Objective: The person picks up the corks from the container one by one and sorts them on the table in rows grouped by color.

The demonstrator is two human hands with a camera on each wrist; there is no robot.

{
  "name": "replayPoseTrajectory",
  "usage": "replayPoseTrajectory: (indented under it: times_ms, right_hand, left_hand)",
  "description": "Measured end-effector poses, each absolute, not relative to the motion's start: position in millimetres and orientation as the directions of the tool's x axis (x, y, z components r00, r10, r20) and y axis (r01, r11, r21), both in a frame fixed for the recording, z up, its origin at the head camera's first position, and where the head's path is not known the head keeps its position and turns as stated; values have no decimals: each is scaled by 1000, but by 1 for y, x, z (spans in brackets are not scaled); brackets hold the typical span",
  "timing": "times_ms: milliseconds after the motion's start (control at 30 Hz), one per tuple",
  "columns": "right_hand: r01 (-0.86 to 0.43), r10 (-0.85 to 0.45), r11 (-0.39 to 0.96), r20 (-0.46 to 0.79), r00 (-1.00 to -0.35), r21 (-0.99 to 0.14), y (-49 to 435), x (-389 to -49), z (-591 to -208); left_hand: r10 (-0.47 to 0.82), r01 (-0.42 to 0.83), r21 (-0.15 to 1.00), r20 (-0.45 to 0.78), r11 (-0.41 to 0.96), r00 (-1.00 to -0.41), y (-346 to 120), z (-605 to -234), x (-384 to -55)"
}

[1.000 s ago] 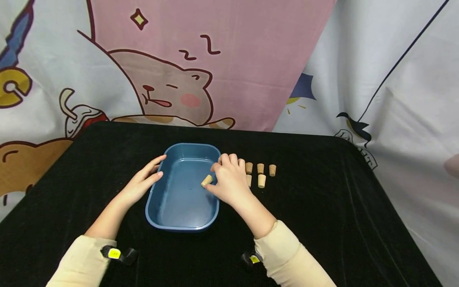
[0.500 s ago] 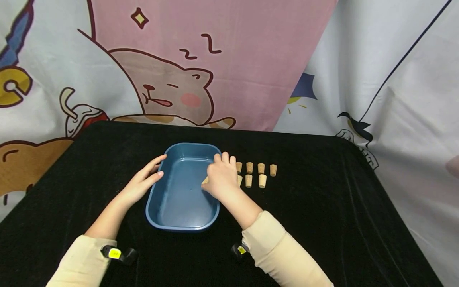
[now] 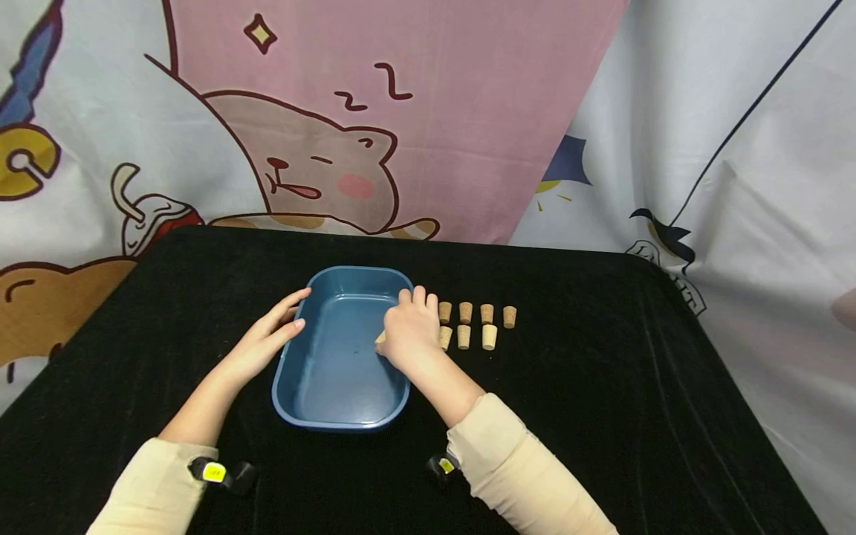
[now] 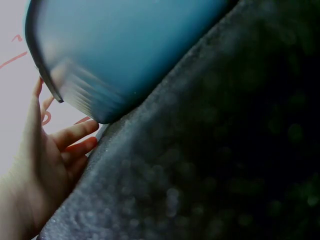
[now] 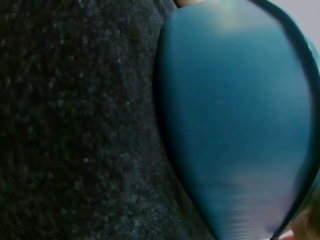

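My right hand (image 3: 412,331) is over the right rim of a blue plastic basin (image 3: 341,427). A pale cork stopper (image 3: 380,338) is pinched in it on the inner side of that rim, mostly hidden by the hand. Against the basin's left side rests my left hand (image 3: 259,345), fingers spread and thumb at the rim. The left wrist view has this left hand (image 4: 47,165) with its fingertips at the basin's outer wall (image 4: 150,45). In the right wrist view, the basin's wall (image 5: 240,115) fills the right half, and only a small blurred part of the hand shows.
Just right of the basin, several cork stoppers stand in two rows: darker ones (image 3: 487,313) behind, paler ones (image 3: 489,337) in front. A black cloth (image 3: 588,416) covers the table. Behind it hangs a printed curtain (image 3: 481,111) with a cartoon animal.
My right hand has shifted left and turned over the basin's rim, covering most of the cork stopper it pinches. More of the standing corks now show. The left hand has stayed still.
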State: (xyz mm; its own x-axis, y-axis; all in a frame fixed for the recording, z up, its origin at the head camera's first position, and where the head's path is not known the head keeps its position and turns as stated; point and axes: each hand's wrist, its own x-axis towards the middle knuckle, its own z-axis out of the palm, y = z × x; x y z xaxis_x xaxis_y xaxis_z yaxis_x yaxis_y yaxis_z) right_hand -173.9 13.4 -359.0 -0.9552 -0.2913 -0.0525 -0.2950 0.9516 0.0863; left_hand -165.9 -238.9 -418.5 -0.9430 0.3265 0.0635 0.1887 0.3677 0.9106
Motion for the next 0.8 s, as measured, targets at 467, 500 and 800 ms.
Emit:
replayPoseTrajectory:
  times_ms: [467, 500, 800]
  right_hand:
    - [-364, -339, 921, 179, -924, -135, 29, -161, -358]
    - [-374, -344, 915, 195, -919, -153, 30, -160, -357]
    - [-438, -366, 858, 278, -888, -270, 52, -155, -357]
  left_hand:
    - [326, 202, 908, 77, 368, -942, -239, -418, -167]
    - [325, 199, 908, 75, 369, -943, -239, -418, -167]
    - [330, 203, 909, 78, 364, -941, -240, -417, -166]
